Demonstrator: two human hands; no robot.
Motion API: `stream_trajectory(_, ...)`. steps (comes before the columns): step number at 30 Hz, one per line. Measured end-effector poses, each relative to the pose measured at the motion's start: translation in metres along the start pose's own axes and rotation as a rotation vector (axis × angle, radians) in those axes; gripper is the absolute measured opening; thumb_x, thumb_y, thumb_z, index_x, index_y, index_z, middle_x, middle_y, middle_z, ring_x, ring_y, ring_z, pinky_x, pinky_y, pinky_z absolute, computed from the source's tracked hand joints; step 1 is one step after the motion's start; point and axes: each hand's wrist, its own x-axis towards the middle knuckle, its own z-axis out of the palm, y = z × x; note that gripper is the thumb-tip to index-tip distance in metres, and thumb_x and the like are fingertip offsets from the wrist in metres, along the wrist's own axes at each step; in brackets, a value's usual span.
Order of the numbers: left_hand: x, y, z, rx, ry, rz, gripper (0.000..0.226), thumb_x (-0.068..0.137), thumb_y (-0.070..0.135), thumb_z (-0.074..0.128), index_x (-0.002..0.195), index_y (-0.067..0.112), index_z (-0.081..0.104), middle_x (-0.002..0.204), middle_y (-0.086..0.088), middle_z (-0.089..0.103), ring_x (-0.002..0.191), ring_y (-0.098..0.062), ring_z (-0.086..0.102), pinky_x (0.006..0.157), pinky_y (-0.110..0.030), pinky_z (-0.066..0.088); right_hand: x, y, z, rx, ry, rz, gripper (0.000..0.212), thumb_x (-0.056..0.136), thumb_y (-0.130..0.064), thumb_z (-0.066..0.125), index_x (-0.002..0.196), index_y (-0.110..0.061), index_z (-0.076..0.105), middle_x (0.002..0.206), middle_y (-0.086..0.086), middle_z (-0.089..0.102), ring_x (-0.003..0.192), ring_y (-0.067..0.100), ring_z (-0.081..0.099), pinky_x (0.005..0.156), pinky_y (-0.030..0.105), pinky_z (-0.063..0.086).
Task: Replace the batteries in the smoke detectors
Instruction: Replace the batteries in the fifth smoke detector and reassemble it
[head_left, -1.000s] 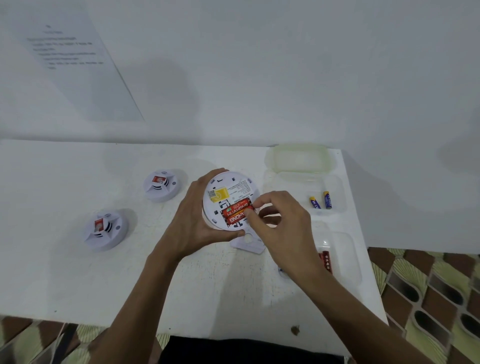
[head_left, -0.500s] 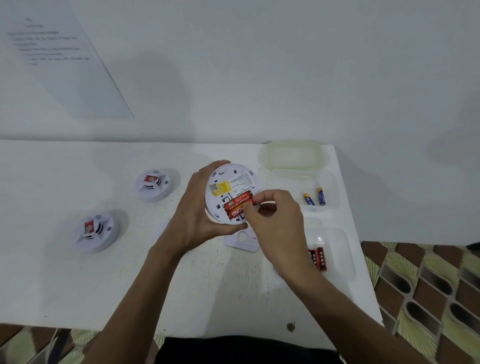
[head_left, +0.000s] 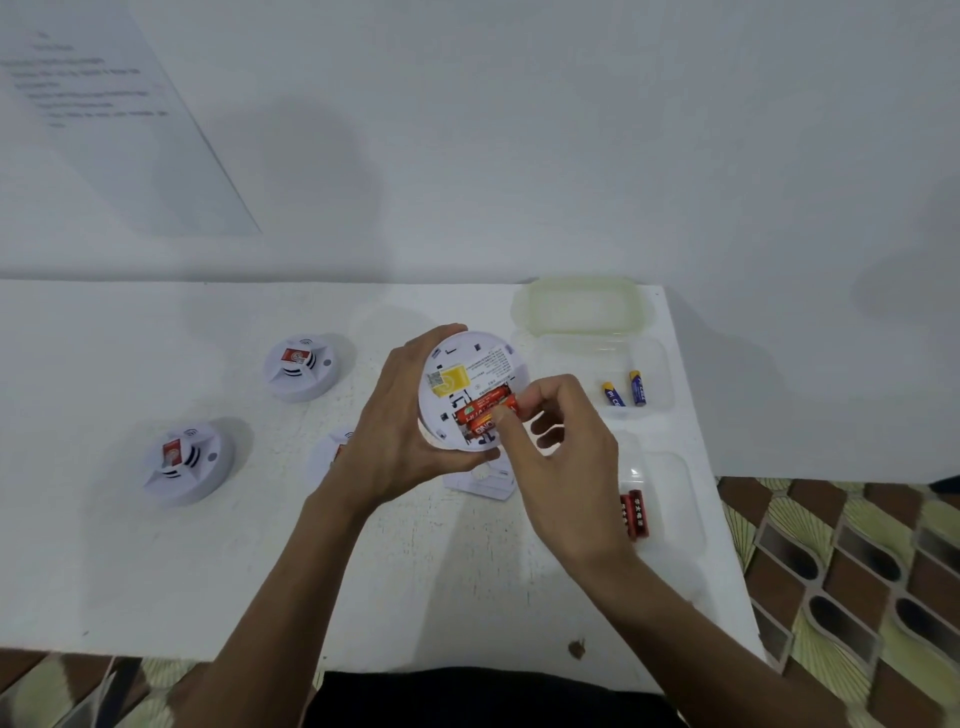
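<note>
My left hand (head_left: 395, 431) holds a white smoke detector (head_left: 467, 364) tilted up, its back facing me, with a yellow label and two red batteries (head_left: 480, 410) in the open compartment. My right hand (head_left: 561, 457) pinches the right end of the upper red battery with thumb and forefinger. Two more white smoke detectors lie face up on the table, one at the back (head_left: 301, 366) and one at the left (head_left: 184, 462). A white cover plate (head_left: 480, 483) lies on the table under my hands.
A clear tray (head_left: 660, 364) at the right holds two blue batteries (head_left: 626, 389). A second clear tray (head_left: 680, 499) nearer me holds red batteries (head_left: 634, 514). A yellowish lid (head_left: 579, 306) sits at the back. The table's right edge (head_left: 727, 545) drops to a patterned floor.
My right thumb and forefinger have closed on the end of the upper red battery in the detector. The detector has stayed in my left hand.
</note>
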Motion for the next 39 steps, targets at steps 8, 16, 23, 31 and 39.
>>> stream_trajectory(8, -0.003, -0.001, 0.007, 0.057, -0.036, -0.053, 0.09, 0.063, 0.086, 0.049, 0.135, 0.037, 0.026, 0.141, 0.013, 0.031, 0.134, -0.014, 0.033, 0.115, -0.037, 0.023, 0.002, 0.002, -0.009, 0.141, -0.026, 0.021, 0.013, 0.087, -0.013, 0.072, 0.087, -0.017, 0.06, 0.082, -0.011, 0.066, 0.079, 0.005, 0.065, 0.065, 0.013, 0.051)
stream_trajectory(16, -0.007, -0.005, 0.007, 0.059, -0.044, -0.056, 0.095, 0.065, 0.08, 0.056, 0.139, 0.027, 0.027, 0.145, 0.001, 0.035, 0.134, -0.017, 0.034, 0.115, -0.042, 0.025, 0.015, 0.011, -0.047, 0.265, -0.096, 0.08, 0.01, 0.086, -0.005, 0.072, 0.09, -0.008, 0.063, 0.077, -0.005, 0.072, 0.073, 0.013, 0.069, 0.072, 0.023, 0.057)
stream_trajectory(23, -0.017, -0.019, 0.004, 0.055, 0.001, -0.073, 0.092, 0.066, 0.076, 0.06, 0.14, 0.032, 0.027, 0.144, 0.006, 0.038, 0.132, -0.014, 0.037, 0.111, -0.048, 0.03, 0.02, 0.071, -0.069, -0.068, -0.41, 0.276, 0.009, 0.085, -0.009, 0.072, 0.084, -0.016, 0.067, 0.08, -0.002, 0.074, 0.077, 0.012, 0.071, 0.079, 0.03, 0.058)
stream_trajectory(31, -0.016, -0.018, 0.007, 0.014, -0.015, -0.043, 0.086, 0.067, 0.077, 0.059, 0.138, 0.042, 0.025, 0.142, 0.014, 0.035, 0.132, -0.007, 0.035, 0.113, -0.033, 0.028, 0.011, 0.102, -0.034, -0.387, -0.493, 0.266, 0.003, 0.089, -0.017, 0.068, 0.091, -0.019, 0.069, 0.093, -0.001, 0.072, 0.084, 0.01, 0.067, 0.081, 0.024, 0.055)
stream_trajectory(39, -0.016, -0.016, 0.008, 0.026, -0.043, -0.061, 0.093, 0.065, 0.08, 0.057, 0.14, 0.037, 0.025, 0.144, 0.008, 0.035, 0.133, -0.011, 0.035, 0.111, -0.035, 0.029, 0.017, 0.086, -0.05, -0.314, -0.41, 0.154, 0.013, 0.094, -0.011, 0.06, 0.097, -0.014, 0.072, 0.085, -0.008, 0.069, 0.08, 0.009, 0.068, 0.084, 0.03, 0.058)
